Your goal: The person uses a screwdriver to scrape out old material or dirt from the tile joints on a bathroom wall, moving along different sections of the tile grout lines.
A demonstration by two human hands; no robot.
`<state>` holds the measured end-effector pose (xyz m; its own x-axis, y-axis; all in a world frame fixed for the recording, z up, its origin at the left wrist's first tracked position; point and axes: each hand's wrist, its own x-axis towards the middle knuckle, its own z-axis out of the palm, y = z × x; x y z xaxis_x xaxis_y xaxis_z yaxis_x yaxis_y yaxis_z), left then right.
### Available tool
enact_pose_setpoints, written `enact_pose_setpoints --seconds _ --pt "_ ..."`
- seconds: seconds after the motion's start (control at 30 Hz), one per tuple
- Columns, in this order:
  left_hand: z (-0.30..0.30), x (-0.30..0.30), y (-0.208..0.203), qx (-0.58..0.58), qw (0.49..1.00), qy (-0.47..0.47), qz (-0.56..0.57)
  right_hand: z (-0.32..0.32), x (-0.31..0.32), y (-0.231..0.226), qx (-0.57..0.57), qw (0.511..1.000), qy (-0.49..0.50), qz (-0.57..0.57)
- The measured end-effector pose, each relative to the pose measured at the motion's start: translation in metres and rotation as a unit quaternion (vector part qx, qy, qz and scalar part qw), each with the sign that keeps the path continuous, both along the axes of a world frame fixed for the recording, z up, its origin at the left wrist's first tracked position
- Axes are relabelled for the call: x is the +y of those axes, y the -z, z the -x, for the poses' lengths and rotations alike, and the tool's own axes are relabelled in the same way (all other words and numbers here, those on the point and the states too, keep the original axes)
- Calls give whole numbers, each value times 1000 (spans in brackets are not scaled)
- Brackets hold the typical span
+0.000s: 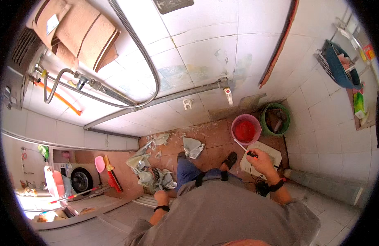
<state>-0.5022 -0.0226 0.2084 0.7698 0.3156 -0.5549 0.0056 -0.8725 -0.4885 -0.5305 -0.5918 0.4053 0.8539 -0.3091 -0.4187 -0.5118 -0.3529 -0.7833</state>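
My right hand (262,162) is closed around the black handle of a screwdriver (241,146). Its thin pale shaft points up and left, across the near rim of a pink bucket (234,123) that is red inside. Below that hand lies a square white board or lid (259,152) on the floor, with dark cord beside it. Down at the left, my left hand (161,197) is beside a heap of crumpled silvery-grey sheeting (145,178). Its fingers are too small and partly hidden, so whether it grips anything does not show.
A green bucket (288,119) with dark scraps stands beside the pink one. Another crumpled sheet (193,147) and small flakes lie on the reddish tiled floor. A thick grey pipe (327,185) lies at the right. Wall pipe (173,98) with a tap (228,96) runs ahead.
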Motion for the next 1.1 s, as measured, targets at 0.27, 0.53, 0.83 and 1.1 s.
enact_pose_setpoints --seconds 0.27,0.53,0.83,1.1 --pt "-24 40 -13 -299 657 -498 481 -12 8 -17 20 998 -54 36" --pt "-59 27 -47 -470 745 -321 349 -36 31 13 -54 995 -78 25" --pt "-73 105 65 -248 683 -473 499 -49 107 -7 58 998 31 -11" --pt "-18 48 74 49 630 -490 601 -53 182 -13 92 995 -25 36"
